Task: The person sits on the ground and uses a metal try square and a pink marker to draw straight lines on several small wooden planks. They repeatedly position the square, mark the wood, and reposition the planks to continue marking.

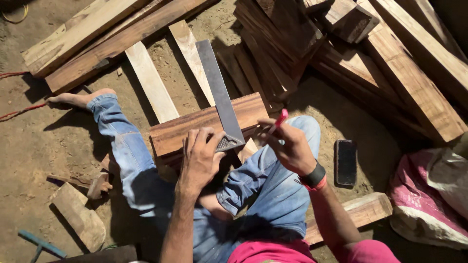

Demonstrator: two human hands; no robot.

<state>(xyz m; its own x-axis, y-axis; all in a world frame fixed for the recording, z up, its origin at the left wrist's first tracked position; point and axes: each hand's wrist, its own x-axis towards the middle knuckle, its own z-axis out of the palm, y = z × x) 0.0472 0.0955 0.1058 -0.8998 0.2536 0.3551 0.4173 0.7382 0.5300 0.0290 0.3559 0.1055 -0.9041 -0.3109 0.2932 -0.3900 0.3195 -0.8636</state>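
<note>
Dirt floor [58,146] under everything, I sit on it with legs in blue jeans [131,160], one bare foot [80,99] out toward the floor's left edge. Big stack of planks [390,63] fills the top right corner, dark and pale boards mixed, some in shadow. More long planks [102,39] lie slanted at the top left. Two pale slats [151,83] run from there down toward my lap. Pink and white sack [429,199] at the right edge. A short wood block [365,209] lies just beside my right arm, low right. Offcuts [78,214] at lower left, a blue tool handle [39,243] near the bottom left corner, only partly seen.

The brown board [204,124] rests across my knees, middle of the view, grain running left to right. A steel square [219,92] lies on it, blade pointing up and left past the board's far edge, its stock at the near edge.

My left hand [202,160] presses flat on the board's near edge, fingers spread, fingertips touching the square's stock, pinning it, not wrapped around anything. My right hand [292,146] is closed around a red pencil [280,118], pinched between thumb and fingers, tip pointing up and right. That hand sits just beside the board's right end, near the square's stock but apart from it; the pencil is not on the wood. Black wristband [314,175] on the right wrist. A dark phone [346,162] lies on the dirt right of my knee.
</note>
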